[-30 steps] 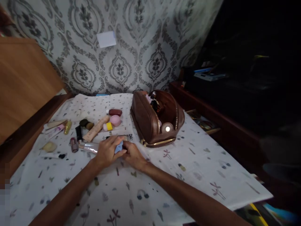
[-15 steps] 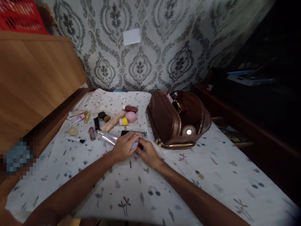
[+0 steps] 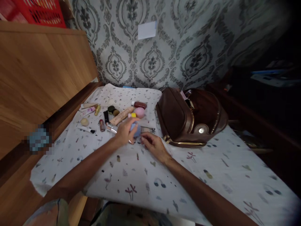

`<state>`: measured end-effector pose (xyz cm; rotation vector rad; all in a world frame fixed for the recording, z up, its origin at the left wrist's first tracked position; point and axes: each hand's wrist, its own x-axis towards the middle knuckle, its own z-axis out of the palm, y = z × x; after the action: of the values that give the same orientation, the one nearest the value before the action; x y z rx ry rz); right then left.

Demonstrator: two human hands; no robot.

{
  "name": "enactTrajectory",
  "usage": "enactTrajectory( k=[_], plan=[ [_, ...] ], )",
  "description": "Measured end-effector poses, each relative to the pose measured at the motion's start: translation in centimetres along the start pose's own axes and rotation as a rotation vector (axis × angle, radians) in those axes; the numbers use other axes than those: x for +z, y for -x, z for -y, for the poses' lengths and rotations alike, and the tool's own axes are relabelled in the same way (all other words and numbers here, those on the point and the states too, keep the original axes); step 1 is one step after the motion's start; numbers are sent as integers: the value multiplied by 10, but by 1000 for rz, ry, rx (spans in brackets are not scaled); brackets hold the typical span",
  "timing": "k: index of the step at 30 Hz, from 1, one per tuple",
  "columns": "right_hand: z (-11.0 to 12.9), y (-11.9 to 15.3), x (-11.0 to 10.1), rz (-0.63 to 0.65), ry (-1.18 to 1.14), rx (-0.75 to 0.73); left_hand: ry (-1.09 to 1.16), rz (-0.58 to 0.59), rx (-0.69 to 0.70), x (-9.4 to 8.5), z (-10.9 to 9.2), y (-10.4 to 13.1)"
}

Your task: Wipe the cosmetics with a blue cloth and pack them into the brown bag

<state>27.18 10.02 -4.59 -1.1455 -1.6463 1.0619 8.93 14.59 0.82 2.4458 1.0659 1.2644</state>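
Blue item (image 3: 135,129), too blurred to tell its long axis or pointing, sits gripped in the left hand (image 3: 125,131) above a patterned cloth (image 3: 183,182). Just beside, the right hand (image 3: 155,148) curls loosely, its hold unclear; ornate wallpaper (image 3: 150,62) rises behind.

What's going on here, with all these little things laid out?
A person's left hand holds a blurred blue item over a patterned cloth. The right hand is just beside it; whether it touches is unclear. Beyond the hands lie a peach tube, a pink round item and a dark red bottle. To the right, a brown bag stands open.
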Motion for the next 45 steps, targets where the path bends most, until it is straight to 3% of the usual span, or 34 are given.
enactTrajectory(
  k=[3, 5, 7, 9, 11, 14, 20, 25, 33, 39, 45],
  plan=[
    [-1, 0, 1, 1, -15, 12, 1, -178, -224, -36, 18, -15],
    [-2, 0, 1, -3, -17, -1, 48, -207, -336, -57, 33, -16],
    [-1, 0, 1, -8, -10, -10, 82, -67, -360, -71, 44, -7],
    [0, 0, 1, -18, 14, -25, 22, 165, -271, -76, 50, 9],
    [2, 1, 0, -26, 47, -43, -130, 337, -136, -75, 51, 24],
    [5, 2, -1, -14, 91, -62, -368, 411, 4, -68, 50, 38],
    [6, 3, 0, -24, 126, -59, -590, 303, 85, -52, 56, 40],
    [7, 4, 3, -25, 135, -44, -516, 196, 121, -40, 52, 44],
    [13, 10, 5, 95, 179, -90, -460, 143, 241, -19, 27, 37],
    [7, 11, 2, 55, 144, -147, -349, 109, 104, -9, 26, 19],
    [4, 13, 1, 12, 249, -230, -86, 117, -208, -26, 26, 16]
  ],
)
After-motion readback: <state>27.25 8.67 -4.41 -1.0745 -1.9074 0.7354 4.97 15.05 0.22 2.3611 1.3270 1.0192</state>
